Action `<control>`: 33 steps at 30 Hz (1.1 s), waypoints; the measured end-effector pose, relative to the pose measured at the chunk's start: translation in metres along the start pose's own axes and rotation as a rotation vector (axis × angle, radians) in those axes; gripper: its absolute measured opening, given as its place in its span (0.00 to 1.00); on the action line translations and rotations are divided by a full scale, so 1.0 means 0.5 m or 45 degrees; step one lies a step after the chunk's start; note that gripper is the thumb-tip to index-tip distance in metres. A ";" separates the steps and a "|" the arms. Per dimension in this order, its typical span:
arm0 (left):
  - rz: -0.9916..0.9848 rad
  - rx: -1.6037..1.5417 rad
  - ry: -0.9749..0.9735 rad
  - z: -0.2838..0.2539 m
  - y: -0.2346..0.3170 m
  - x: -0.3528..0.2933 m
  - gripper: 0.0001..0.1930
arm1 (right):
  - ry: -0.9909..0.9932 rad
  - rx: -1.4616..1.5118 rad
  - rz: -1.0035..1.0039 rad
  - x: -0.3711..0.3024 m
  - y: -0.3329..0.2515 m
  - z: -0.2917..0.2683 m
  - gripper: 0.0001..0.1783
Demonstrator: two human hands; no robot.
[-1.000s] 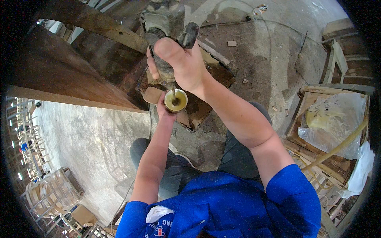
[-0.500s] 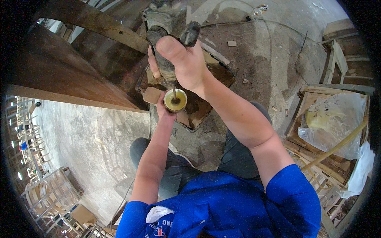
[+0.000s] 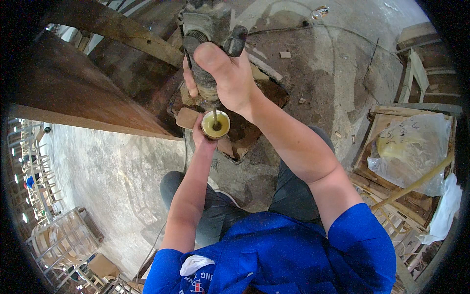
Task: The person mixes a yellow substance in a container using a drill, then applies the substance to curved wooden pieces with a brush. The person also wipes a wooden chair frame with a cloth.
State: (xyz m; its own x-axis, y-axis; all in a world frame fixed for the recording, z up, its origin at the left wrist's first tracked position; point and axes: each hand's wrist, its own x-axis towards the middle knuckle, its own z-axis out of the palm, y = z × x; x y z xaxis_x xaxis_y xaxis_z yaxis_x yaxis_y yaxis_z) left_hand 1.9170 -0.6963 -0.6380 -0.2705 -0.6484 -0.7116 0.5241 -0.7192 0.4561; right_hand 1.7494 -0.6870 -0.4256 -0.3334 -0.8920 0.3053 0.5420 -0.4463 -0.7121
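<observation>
My right hand (image 3: 227, 73) is wrapped round the body of a dirty grey power drill (image 3: 208, 24), which points down toward me. A thin rod (image 3: 215, 113) runs from its chuck into a small round cup (image 3: 228, 128). Pale yellow liquid (image 3: 211, 131) lies in the cup, and the rod's dark lower end sits in it. Below the drill, my left hand (image 3: 205, 139) holds the cup from its left and near side; most of its fingers are hidden behind the cup. A flat brown block (image 3: 188, 118) shows just left of the cup.
A large brown wooden panel (image 3: 98, 88) rises at the left. On the right, a wooden crate (image 3: 362, 161) bears a clear plastic bag (image 3: 416, 152) with something yellow inside. A cable (image 3: 338, 28) crosses the concrete floor beyond the drill. Metal rack carts (image 3: 63, 240) stand far left.
</observation>
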 end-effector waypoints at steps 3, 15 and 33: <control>-0.002 0.015 -0.030 0.002 0.000 0.002 0.14 | -0.005 0.005 -0.043 0.003 0.003 -0.001 0.18; -0.018 -0.056 -0.044 -0.009 0.001 0.006 0.14 | 0.004 0.021 0.039 -0.002 0.003 0.004 0.18; -0.017 -0.044 0.048 0.000 0.004 -0.003 0.14 | -0.016 0.023 0.010 -0.004 0.002 0.006 0.16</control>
State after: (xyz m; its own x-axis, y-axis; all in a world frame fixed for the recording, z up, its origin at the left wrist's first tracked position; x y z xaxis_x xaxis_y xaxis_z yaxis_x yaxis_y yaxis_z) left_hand 1.9185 -0.6965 -0.6359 -0.2471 -0.6283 -0.7376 0.5486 -0.7182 0.4280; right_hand 1.7529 -0.6858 -0.4250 -0.3194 -0.8963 0.3076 0.5587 -0.4403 -0.7028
